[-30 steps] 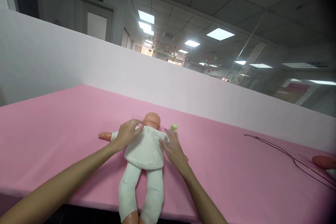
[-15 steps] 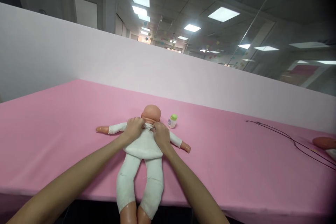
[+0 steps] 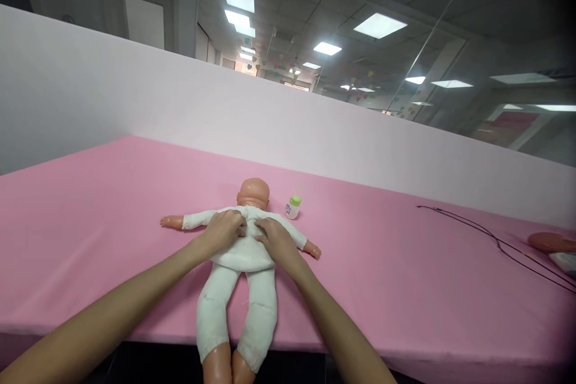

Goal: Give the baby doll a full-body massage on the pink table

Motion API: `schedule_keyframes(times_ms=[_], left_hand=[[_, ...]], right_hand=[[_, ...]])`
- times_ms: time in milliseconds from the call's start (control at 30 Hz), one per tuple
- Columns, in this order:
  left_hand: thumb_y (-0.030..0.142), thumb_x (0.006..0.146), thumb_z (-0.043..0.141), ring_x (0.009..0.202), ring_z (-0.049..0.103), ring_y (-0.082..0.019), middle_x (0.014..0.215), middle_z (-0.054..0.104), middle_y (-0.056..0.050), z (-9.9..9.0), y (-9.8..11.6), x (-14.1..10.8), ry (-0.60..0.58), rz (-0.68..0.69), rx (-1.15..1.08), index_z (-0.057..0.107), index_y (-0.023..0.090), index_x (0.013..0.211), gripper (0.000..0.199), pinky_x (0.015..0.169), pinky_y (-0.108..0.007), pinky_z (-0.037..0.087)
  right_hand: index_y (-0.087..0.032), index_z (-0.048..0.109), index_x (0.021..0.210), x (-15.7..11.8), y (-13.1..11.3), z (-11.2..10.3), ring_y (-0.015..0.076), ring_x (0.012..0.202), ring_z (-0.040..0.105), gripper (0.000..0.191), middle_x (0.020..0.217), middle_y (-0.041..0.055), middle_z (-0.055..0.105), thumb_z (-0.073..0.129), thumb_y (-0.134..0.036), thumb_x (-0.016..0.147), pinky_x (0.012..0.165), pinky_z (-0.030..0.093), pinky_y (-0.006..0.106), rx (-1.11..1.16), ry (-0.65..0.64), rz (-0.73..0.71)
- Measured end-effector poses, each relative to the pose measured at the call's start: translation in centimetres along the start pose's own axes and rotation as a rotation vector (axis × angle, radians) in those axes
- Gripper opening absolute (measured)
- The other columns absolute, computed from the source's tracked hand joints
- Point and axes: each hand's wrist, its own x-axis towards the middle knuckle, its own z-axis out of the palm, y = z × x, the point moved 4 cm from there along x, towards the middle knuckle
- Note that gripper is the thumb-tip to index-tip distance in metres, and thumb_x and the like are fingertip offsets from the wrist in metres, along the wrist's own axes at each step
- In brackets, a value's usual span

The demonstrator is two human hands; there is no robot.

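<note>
In the head view, a baby doll in a white suit lies on the pink counter, head pointing away from the person, arms stretched out to either side and legs hanging over the near edge. Both hands rest on its torso, just below the neck. The left hand lies palm down on the doll's left-of-middle chest, fingers curled loosely onto the white cloth; its grip is pressed against the fabric, and I cannot tell whether it pinches any of it. The right hand lies beside it, nearly touching, fingers bent and set on the cloth in the same way. Both forearms reach in from the lower corners and converge on the doll. A small white bottle with a green cap stands upright near the doll's head, to the right. A thin dark cable runs across the counter well to the right.
</note>
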Motion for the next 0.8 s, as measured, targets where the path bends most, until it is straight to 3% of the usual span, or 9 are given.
schedule_keyframes(times_ms=[133,233,367,467,567,667,800], left_hand=[[0.009,0.076,0.052,0.055,0.039,-0.014,0.058,0.046,-0.001,1.9,0.1,0.6,-0.110,0.054,0.236,0.039,0.021,0.054,0.027,0.061,-0.035,0.026],[0.007,0.077,0.049,0.054,0.035,-0.014,0.056,0.042,-0.001,1.6,0.4,0.7,-0.105,0.050,0.292,0.035,0.020,0.055,0.030,0.061,-0.036,0.024],[0.012,0.081,0.050,0.053,0.037,-0.013,0.057,0.046,-0.001,-0.4,0.6,0.0,-0.161,0.054,0.253,0.041,0.019,0.056,0.027,0.058,-0.034,0.025],[0.018,0.084,0.055,0.051,0.041,-0.012,0.062,0.055,-0.001,-1.7,0.5,-0.8,-0.231,-0.035,0.282,0.055,0.018,0.064,0.020,0.056,-0.033,0.027],[0.021,0.082,0.062,0.055,0.048,-0.013,0.071,0.063,-0.003,-1.6,0.8,-1.7,-0.278,-0.032,0.313,0.066,0.018,0.075,0.009,0.057,-0.032,0.030],[0.017,0.083,0.055,0.059,0.052,-0.016,0.074,0.066,-0.005,-0.1,1.4,-2.2,-0.296,0.044,0.366,0.068,0.018,0.072,0.017,0.058,-0.034,0.031],[0.012,0.083,0.048,0.059,0.050,-0.017,0.063,0.060,-0.005,1.8,1.4,-1.9,-0.233,0.044,0.447,0.068,0.018,0.066,0.026,0.059,-0.035,0.032]], right_hand=[[-0.017,0.073,0.081,0.4,0.3,1.6,0.0224,0.078,0.065,0.021,0.080,0.0052,0.074,0.055,-0.009,0.086,0.075,0.048,0.033,-0.068,0.042,0.084],[-0.019,0.068,0.067,0.4,0.6,1.5,0.0197,0.070,0.060,0.024,0.070,0.0027,0.069,0.055,-0.010,0.085,0.069,0.044,0.031,-0.065,0.078,0.076],[-0.019,0.070,0.071,-0.1,0.5,-0.4,0.0183,0.074,0.062,0.026,0.079,0.0028,0.074,0.053,-0.014,0.090,0.072,0.044,0.030,0.078,0.098,0.021],[-0.019,0.076,0.093,-1.0,-0.3,-2.0,0.0209,0.090,0.067,0.018,0.100,0.0057,0.077,0.058,-0.018,0.090,0.082,0.046,0.033,0.139,0.103,0.042],[-0.020,0.074,0.107,-1.9,-1.6,-1.9,0.0229,0.097,0.067,0.022,0.110,0.0073,0.076,0.068,-0.022,0.086,0.085,0.046,0.033,0.135,0.057,0.048],[-0.019,0.071,0.082,-2.3,-2.7,0.0,0.0184,0.077,0.062,0.008,0.084,0.0034,0.073,0.066,-0.018,0.087,0.070,0.041,0.030,0.053,-0.018,0.012],[-0.018,0.059,0.063,-1.9,-2.6,2.3,0.0144,0.065,0.050,0.028,0.070,0.0016,0.063,0.056,-0.010,0.090,0.060,0.031,0.028,-0.118,0.021,0.041]])
